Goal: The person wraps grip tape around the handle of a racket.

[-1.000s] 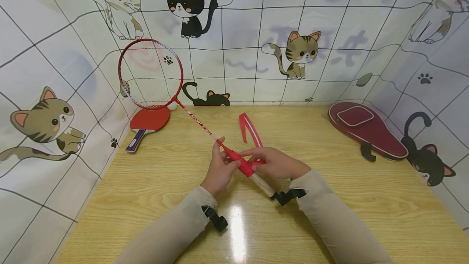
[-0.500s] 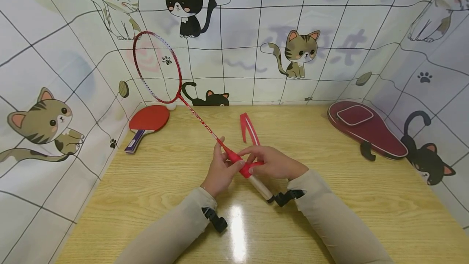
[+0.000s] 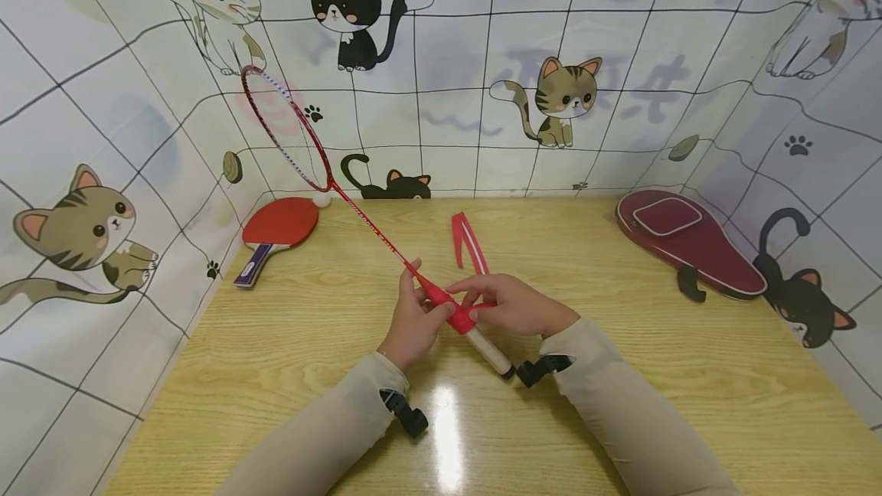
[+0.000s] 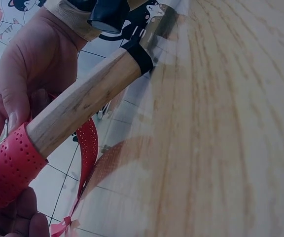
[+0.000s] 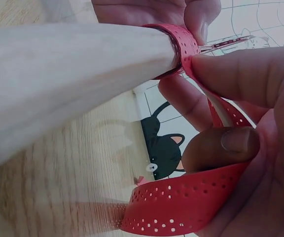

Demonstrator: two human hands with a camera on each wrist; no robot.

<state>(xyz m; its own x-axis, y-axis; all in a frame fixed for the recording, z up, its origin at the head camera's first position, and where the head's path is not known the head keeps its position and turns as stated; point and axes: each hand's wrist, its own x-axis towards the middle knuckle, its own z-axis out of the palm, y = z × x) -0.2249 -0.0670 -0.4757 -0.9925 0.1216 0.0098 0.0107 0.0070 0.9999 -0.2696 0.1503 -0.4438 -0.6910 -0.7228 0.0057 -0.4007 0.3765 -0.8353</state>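
While the racket (image 3: 433,292) is pinched by the left hand (image 3: 412,326) and the tape (image 5: 181,201) by the right hand (image 3: 520,308), tautness and even overlap should be kept.

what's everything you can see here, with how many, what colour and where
badminton racket: 1, red and white with pale wooden handle, slanting across the middle, head up to the left
grip tape: 1, red, perforated, partly wrapped on the handle, the loose part trailing beyond it
table tennis paddle: 1, red with dark handle, far left of the table
ball: 1, white, beside the paddle
paddle case: 1, dark red with white piping, far right
table: 1, yellowish wood grain, underneath
cat-print backdrop: white, behind and at both sides
wrist devices: 2, black, one per wrist
sleeves: 2, beige, near edge
left hand: 1, holding the racket
right hand: 1, pinching the tape
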